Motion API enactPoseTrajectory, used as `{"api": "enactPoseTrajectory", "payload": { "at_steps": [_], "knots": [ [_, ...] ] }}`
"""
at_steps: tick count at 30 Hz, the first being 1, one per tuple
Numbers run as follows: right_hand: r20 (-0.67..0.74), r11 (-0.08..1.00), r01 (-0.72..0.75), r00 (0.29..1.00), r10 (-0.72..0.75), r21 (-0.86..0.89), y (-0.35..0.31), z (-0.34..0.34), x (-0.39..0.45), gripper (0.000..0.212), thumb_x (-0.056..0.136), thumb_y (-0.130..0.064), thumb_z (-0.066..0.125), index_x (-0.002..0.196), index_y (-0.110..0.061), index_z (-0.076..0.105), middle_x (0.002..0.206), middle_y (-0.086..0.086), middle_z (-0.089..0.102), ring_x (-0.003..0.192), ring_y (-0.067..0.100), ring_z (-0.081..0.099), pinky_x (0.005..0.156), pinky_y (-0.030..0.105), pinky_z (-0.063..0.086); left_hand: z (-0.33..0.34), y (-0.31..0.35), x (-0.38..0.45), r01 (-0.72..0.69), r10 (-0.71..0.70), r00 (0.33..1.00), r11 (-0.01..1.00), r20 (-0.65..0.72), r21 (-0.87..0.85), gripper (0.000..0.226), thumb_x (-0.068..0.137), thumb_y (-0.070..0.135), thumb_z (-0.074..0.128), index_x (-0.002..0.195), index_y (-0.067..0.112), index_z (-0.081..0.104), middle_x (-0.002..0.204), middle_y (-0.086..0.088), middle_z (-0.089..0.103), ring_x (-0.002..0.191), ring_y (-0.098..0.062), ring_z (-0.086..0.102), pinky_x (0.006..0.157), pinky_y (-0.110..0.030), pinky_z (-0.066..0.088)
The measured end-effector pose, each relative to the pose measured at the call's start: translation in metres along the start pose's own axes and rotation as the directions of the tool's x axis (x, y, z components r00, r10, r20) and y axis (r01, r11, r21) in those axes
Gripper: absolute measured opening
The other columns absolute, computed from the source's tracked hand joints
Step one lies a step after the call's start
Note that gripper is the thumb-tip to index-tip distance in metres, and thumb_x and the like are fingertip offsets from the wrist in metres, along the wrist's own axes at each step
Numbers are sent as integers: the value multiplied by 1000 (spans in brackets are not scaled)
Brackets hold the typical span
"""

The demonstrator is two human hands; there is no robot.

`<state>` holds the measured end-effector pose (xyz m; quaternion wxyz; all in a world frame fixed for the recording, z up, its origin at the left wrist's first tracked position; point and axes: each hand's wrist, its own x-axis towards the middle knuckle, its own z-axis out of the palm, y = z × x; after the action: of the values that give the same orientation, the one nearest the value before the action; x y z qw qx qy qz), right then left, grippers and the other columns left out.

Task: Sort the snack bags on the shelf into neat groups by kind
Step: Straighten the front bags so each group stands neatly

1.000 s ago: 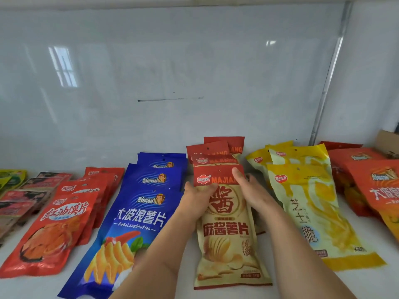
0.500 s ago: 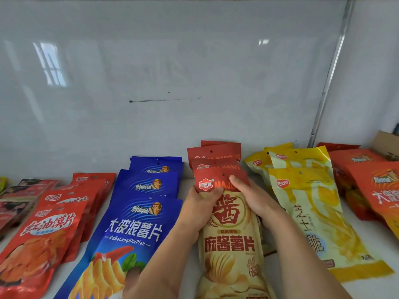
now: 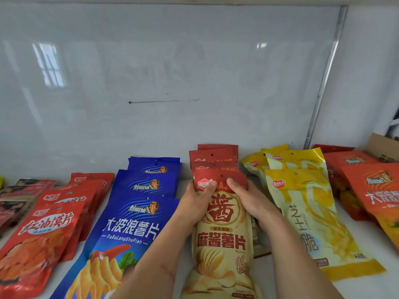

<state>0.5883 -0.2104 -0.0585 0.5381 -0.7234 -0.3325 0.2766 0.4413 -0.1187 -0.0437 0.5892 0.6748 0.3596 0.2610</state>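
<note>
**Both hands on top sesame-paste chip bag**

My left hand (image 3: 195, 205) and right hand (image 3: 251, 200) grip the sesame-paste chip bag (image 3: 222, 238) by its sides, thumbs on its red header. It tops its stack, between blue wave-chip bags (image 3: 131, 225) and yellow cheese-crisp bags (image 3: 306, 212). White shelf (image 3: 367, 275), whiteboard (image 3: 172, 72) behind.

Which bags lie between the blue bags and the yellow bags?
In the head view, the red-topped beige bags lie there in one overlapping stack. Both hands, left and right, grip its front bag.
</note>
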Motion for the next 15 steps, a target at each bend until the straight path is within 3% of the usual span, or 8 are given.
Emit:
{"api": "enactPoseTrajectory", "payload": {
  "at_steps": [2, 3, 5, 8, 11, 13, 15],
  "knots": [
    [-70, 998, -45, 997, 43, -36, -8, -3, 0, 111, 61, -93, 56, 152, -35, 31, 140, -5, 60, 123, 21, 61, 106, 50, 48, 1, 2, -3, -9, 9, 1000, 1000, -18, -1, 78, 90, 63, 61, 150, 22, 32, 118, 1, 72, 95, -14, 76, 80, -31, 62],
    [-108, 996, -42, 994, 33, -81, -16, -4, -1, 113, 66, -91, 55, 157, -34, 20, 153, -2, 47, 135, 24, 51, 112, 51, 41, 1, 2, -6, -14, 15, 999, 1000, -35, 28, 86, 89, 66, 59, 155, 23, 23, 128, -1, 68, 105, -16, 73, 88, -35, 61],
    [-168, 980, 38, 983, -72, -194, -35, -5, -1, 100, 82, -78, 53, 159, -28, 14, 165, 0, 24, 149, 25, 29, 119, 50, 29, 2, 6, -15, -48, 62, 994, 987, -85, 154, 100, 88, 72, 53, 161, 24, 5, 151, -5, 50, 132, -24, 57, 107, -44, 50],
    [-131, 857, 180, 953, -274, -482, -62, -3, 18, 81, 92, -71, 42, 158, -28, 22, 166, 2, 20, 153, 23, 19, 122, 50, 23, 9, 10, -43, -156, 224, 961, 923, -160, 353, 91, 98, 60, 47, 162, 16, -1, 169, -5, 17, 156, -23, 16, 126, -44, 19],
    [-5, 662, 190, 960, -280, -725, -74, 6, 46, 75, 93, -74, 31, 157, -35, 24, 168, -1, 14, 154, 25, 9, 122, 53, 16, 21, 2, -75, -190, 313, 945, 767, -99, 613, 79, 102, 58, 37, 162, 28, -3, 171, 5, -1, 157, -19, -6, 126, -41, 4],
    [40, 577, 164, 974, -221, -800, -72, 11, 58, 76, 91, -78, 27, 156, -40, 24, 168, -3, 10, 154, 27, 5, 122, 56, 13, 27, -11, -85, -147, 246, 969, 634, -18, 759, 75, 99, 68, 25, 160, 39, -5, 170, 9, -13, 157, -23, -15, 125, -46, 1],
    [55, 546, 133, 986, -157, -827, -63, 13, 65, 78, 89, -82, 24, 156, -43, 22, 168, -4, 8, 154, 30, 5, 121, 58, 13, 30, -20, -89, -123, 174, 984, 570, 27, 812, 77, 91, 74, 14, 160, 44, -5, 169, 10, -18, 156, -26, -18, 125, -51, 0]
  ]
}}
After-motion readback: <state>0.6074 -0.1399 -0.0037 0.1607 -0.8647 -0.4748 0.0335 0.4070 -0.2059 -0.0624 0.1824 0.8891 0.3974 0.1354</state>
